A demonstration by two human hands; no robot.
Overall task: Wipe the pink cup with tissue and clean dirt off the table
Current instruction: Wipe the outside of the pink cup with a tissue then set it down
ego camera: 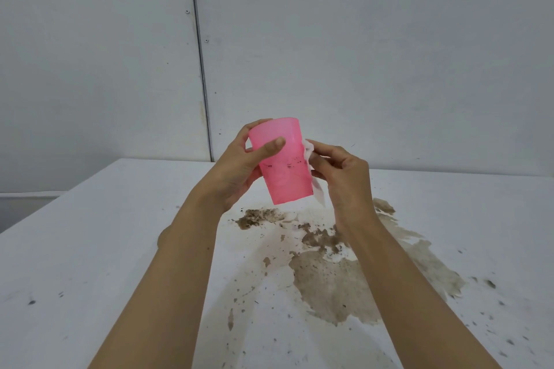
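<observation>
A translucent pink cup [284, 171] is held in the air above the table, slightly tilted, with dark specks of dirt in a band across its middle. My left hand [239, 168] grips it from the left, thumb across the front. My right hand [344, 177] presses a white tissue [313, 171] against the cup's right side; most of the tissue is hidden behind the cup and my fingers. On the white table [105, 249] below lies a wide brown wet stain with dirt crumbs [329, 275].
A grey panelled wall [359, 54] stands right behind the table's far edge. The table's left edge runs diagonally at the left. Small dark specks [491, 283] are scattered over the right side of the table.
</observation>
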